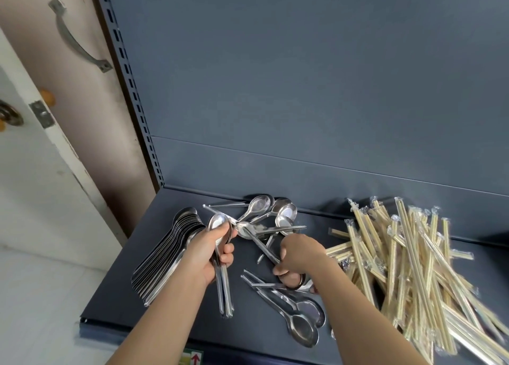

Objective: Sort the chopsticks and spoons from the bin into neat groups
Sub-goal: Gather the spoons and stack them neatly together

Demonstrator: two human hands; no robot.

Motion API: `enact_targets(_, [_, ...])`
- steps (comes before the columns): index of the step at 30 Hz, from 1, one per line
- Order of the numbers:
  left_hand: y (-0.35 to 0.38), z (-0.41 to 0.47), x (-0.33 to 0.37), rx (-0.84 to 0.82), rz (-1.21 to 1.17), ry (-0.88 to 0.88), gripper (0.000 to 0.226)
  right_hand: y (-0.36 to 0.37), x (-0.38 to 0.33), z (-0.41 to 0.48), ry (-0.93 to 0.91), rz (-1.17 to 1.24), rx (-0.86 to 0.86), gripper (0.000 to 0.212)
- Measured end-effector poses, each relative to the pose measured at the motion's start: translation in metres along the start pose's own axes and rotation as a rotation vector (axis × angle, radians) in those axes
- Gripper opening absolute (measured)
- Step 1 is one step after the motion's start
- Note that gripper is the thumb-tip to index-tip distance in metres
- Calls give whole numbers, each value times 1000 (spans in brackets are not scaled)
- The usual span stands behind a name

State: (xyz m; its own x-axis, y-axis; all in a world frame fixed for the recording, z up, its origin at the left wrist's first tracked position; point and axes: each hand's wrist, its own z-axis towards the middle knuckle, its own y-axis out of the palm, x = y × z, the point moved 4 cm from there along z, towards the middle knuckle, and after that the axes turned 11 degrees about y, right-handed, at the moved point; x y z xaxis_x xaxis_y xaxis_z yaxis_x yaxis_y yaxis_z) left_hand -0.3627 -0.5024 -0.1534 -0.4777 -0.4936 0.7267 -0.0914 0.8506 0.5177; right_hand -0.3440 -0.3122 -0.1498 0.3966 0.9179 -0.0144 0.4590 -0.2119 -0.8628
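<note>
Grey metal shelf [176, 304] with a slotted upright and flat back panel [303, 75]; a door with a metal pull handle [78, 38] stands left of it. Landmark: the loose spoon pile [271, 218] at mid-shelf. Left of the pile, a nested row of spoons [168, 251] lies stacked on its side, handles toward the shelf's front edge. Just left of the pile, the left hand [210, 250] has its fingers wrapped tight round a small bunch of spoons [223, 276], bowls up, handles hanging down. Just in front of the pile, the right hand [300, 257] has its fingers closed on one spoon handle [264, 250] that runs up into the pile (fingertips partly hidden, grip looks pinched). In front of the pile, more spoons [300, 317] lie flat, bowls toward the front edge. Right of the pile, wrapped chopsticks [407, 268] lie in a loose fanned heap reaching the shelf's right side.
</note>
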Motion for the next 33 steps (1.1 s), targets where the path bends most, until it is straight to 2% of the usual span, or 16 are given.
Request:
enact_targets(5, [-5,-2,6,9,7,15,4,-12,-4,3,-72,124,25,24])
enact_targets(8, [-8,0,8,26,18,23,3,-32,-11,2,-40,362,141,17])
enact_targets(10, [-9,1,8,32,25,26,3,-38,-20,2,-13,568,245,24])
enact_targets(12, [-8,1,8,24,40,32,3,-37,-32,2,-79,818,200,25])
enact_targets(14, [-5,1,8,19,54,34,6,-31,-46,-2,-179,1019,17,22])
enact_targets(16, [-1,-1,10,4,44,17,23,-28,-57,-8,-275,1022,-132,13])
enact_targets(18, [1,-2,13,-38,20,-31,48,-26,-64,-10,-372,1005,-202,4])
enact_targets(20, [0,-4,14,-77,-14,-96,70,-30,-67,-9,-436,963,-197,13])
enact_targets(21, [-1,-4,14,-93,-17,-125,73,-33,-68,-10,-463,919,-172,20])
enact_targets(25, [2,-4,10,-169,106,-171,66,-49,-83,-20,-635,537,129,27])
enact_targets(27, [6,-3,8,-182,110,-149,69,-51,-91,-26,-650,468,187,31])
enact_targets(30, [9,0,8,-178,90,-81,67,-45,-95,-27,-658,612,99,45])
enact_targets(32, [7,2,7,-165,67,-64,56,-42,-93,-24,-631,831,-25,63])
enact_targets(33, [5,3,6,-156,51,-69,47,-40,-90,-19,-594,984,-68,64])
